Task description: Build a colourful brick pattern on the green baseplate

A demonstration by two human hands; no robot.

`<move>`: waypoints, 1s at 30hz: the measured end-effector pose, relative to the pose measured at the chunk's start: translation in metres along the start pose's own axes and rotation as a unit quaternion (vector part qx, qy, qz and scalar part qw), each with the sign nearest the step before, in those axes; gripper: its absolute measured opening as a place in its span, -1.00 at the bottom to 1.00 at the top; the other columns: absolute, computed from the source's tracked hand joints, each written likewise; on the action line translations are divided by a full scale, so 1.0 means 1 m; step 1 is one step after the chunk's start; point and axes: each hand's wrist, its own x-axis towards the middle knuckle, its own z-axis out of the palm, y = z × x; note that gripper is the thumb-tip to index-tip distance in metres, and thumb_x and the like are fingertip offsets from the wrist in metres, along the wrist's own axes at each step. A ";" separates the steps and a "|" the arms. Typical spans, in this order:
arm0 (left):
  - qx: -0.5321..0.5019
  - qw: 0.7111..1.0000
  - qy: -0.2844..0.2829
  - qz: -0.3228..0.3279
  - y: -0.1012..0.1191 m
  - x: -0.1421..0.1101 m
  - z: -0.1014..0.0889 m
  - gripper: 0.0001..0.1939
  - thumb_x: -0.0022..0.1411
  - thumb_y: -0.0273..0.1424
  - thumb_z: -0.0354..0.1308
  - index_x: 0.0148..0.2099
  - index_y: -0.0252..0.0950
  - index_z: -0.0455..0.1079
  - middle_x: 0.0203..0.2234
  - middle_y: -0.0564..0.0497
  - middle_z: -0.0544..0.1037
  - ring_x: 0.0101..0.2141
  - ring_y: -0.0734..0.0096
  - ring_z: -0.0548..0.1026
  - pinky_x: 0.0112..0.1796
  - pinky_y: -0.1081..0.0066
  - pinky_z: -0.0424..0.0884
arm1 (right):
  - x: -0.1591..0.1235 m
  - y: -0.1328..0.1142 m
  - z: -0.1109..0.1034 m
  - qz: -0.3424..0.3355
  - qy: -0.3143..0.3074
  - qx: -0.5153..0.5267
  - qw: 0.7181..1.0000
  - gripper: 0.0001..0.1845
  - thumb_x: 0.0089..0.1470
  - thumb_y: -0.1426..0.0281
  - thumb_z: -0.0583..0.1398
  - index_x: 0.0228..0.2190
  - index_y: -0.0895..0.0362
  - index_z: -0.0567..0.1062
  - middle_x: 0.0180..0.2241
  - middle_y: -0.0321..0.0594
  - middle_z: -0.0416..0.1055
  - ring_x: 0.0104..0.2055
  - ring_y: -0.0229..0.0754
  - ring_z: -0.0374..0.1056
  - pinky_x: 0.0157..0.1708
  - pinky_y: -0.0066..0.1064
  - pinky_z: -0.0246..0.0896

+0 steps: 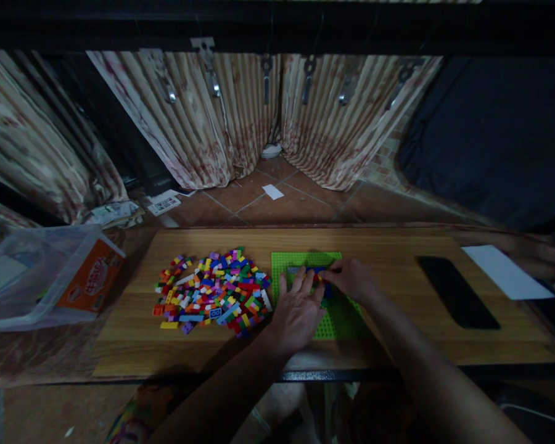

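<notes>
A green baseplate (287, 262) lies on the wooden table (374, 246), with a few bricks (305, 271) built on its middle. My left hand (296, 308) rests on the plate with fingers stretched flat beside the built bricks. My right hand (349, 277) comes in from the right with fingertips pinched over the built bricks; what it pinches is too small to make out. A heap of several loose coloured bricks (213, 290) lies just left of the plate.
A black phone (457, 293) and a white sheet (506, 271) lie on the table's right. A clear plastic box with an orange leaflet (50, 277) stands at the left. Striped curtains (240, 117) and tiled floor (277, 203) are beyond the table.
</notes>
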 end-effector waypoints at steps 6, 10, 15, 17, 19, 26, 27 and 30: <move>-0.023 0.999 0.032 -0.021 0.002 -0.006 -0.005 -0.47 0.28 -0.19 0.03 0.26 -0.16 0.14 0.29 -0.18 0.08 0.28 -0.02 -0.03 0.14 -0.24 0.00 | 0.005 0.013 -0.002 0.019 -0.053 0.089 0.994 -0.56 0.05 0.09 0.11 -0.59 0.16 0.51 -0.69 -0.24 0.40 -0.63 -0.23 0.31 -0.62 -0.46 0.05; -0.037 0.996 0.065 -0.053 -0.023 -0.007 -0.037 -0.62 0.29 -0.32 0.00 0.14 -0.18 0.31 0.21 -0.09 0.25 0.20 0.11 0.17 0.13 -0.07 0.15 | 0.007 0.017 -0.009 -0.007 0.018 0.061 0.998 -0.55 0.09 0.13 0.07 -0.63 0.14 0.48 -0.68 -0.24 0.38 -0.61 -0.23 0.30 -0.61 -0.45 0.00; -0.086 0.994 -0.012 -0.073 -0.085 -0.023 -0.091 -0.75 0.18 -0.49 0.07 -0.14 -0.20 0.50 -0.14 0.02 0.54 -0.08 0.33 0.45 0.03 0.32 0.31 | 0.003 0.009 -0.015 -0.015 0.079 0.032 0.996 -0.57 0.08 0.12 0.07 -0.56 0.13 0.53 -0.65 -0.26 0.40 -0.56 -0.19 0.34 -0.57 -0.43 0.00; -0.077 0.990 -0.030 -0.114 -0.102 -0.033 -0.101 -0.75 0.12 -0.48 0.12 -0.16 -0.18 0.51 -0.17 0.03 0.55 -0.11 0.31 0.47 -0.01 0.33 0.33 | 0.001 0.005 -0.015 -0.020 0.080 0.039 0.996 -0.58 0.08 0.11 0.07 -0.52 0.13 0.55 -0.63 -0.26 0.43 -0.53 -0.17 0.36 -0.54 -0.43 0.03; -0.058 0.990 -0.034 -0.127 -0.109 -0.040 -0.100 -0.73 0.07 -0.49 0.15 -0.16 -0.17 0.52 -0.18 0.03 0.56 -0.10 0.28 0.46 -0.01 0.31 0.32 | 0.000 0.002 -0.015 -0.020 0.081 0.044 0.996 -0.59 0.07 0.12 0.08 -0.51 0.13 0.55 -0.60 -0.25 0.45 -0.51 -0.16 0.37 -0.53 -0.42 0.05; -0.004 0.993 0.001 -0.118 -0.106 -0.045 -0.079 -0.61 0.01 -0.53 0.14 -0.06 -0.22 0.46 -0.14 -0.05 0.50 -0.03 0.21 0.39 0.04 0.24 0.29 | -0.008 -0.014 -0.007 -0.052 0.089 0.106 0.989 -0.64 0.10 0.15 0.10 -0.47 0.13 0.54 -0.56 -0.24 0.46 -0.50 -0.18 0.34 -0.48 -0.41 0.11; -0.001 0.993 0.001 -0.116 -0.106 -0.044 -0.078 -0.62 0.01 -0.53 0.13 -0.08 -0.23 0.46 -0.15 -0.05 0.50 -0.03 0.21 0.39 0.03 0.24 0.30 | -0.013 -0.020 -0.003 -0.080 0.080 0.130 0.985 -0.66 0.11 0.17 0.11 -0.46 0.13 0.54 -0.53 -0.25 0.47 -0.49 -0.19 0.34 -0.47 -0.42 0.13; 0.006 0.993 -0.003 -0.115 -0.107 -0.044 -0.077 -0.69 0.01 -0.55 0.12 -0.16 -0.24 0.47 -0.17 -0.04 0.49 -0.05 0.21 0.40 0.00 0.26 0.32 | -0.036 -0.042 0.013 -0.217 -0.018 0.167 0.962 -0.82 0.10 0.29 0.15 -0.36 0.10 0.52 -0.36 -0.26 0.48 -0.36 -0.22 0.38 -0.35 -0.43 0.21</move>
